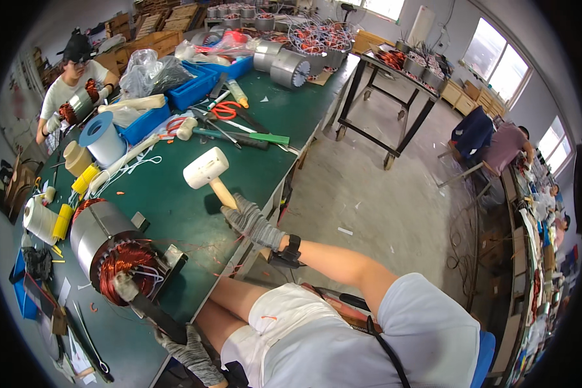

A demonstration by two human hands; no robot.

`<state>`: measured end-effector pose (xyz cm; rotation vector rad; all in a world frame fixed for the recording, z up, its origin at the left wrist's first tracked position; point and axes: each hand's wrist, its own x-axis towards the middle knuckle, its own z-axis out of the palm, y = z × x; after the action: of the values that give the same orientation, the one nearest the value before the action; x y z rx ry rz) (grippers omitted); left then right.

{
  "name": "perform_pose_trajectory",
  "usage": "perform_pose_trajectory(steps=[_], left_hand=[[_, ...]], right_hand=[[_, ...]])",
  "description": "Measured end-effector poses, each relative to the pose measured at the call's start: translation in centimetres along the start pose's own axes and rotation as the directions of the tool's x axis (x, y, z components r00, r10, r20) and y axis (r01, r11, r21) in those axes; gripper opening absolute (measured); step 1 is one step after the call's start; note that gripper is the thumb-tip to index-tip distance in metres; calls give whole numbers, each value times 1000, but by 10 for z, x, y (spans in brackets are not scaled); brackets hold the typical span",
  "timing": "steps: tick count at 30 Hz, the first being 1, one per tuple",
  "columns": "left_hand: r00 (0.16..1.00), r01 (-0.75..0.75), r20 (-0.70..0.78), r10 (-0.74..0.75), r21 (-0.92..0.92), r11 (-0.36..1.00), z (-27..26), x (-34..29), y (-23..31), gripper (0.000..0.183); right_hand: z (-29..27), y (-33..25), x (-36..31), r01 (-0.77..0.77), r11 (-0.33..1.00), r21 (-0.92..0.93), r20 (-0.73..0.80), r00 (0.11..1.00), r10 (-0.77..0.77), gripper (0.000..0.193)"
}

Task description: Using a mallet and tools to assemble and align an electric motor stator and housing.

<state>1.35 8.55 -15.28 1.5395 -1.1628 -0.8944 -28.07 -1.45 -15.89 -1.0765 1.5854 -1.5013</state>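
My right hand (255, 221), in a grey knit glove, is closed around the wooden handle of a white-headed mallet (206, 168), raised above the table's front edge. My left hand (193, 355), gloved the same way, grips a dark bar (154, 314) with a pale, worn end. That end rests against the copper windings (121, 262) of a motor stator (101, 231). The stator is a grey metal cylinder lying on its side on the green table, its coil end turned toward me. White ties loop around the windings. A metal block (174, 256) stands beside the stator.
The green table (252, 107) carries blue bins (191, 90), scissors (223, 111), a second mallet (186, 128), a blue-flanged spool (102, 139) and yellow bobbins (62, 222). More stators (290, 68) stand at the back. A co-worker (77, 84) handles another stator. A wheeled cart (394, 77) stands beyond.
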Motion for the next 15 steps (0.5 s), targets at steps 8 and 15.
perform_pose_trajectory(steps=[8, 15], left_hand=[[859, -501, 59, 509, 302, 811, -36, -25, -67, 60], [936, -352, 52, 348, 170, 920, -82, -49, -61, 46]], right_hand=[[0, 2, 3, 38, 998, -51, -5, 999, -39, 21], [8, 7, 9, -131, 957, 259, 7, 991, 134, 32]])
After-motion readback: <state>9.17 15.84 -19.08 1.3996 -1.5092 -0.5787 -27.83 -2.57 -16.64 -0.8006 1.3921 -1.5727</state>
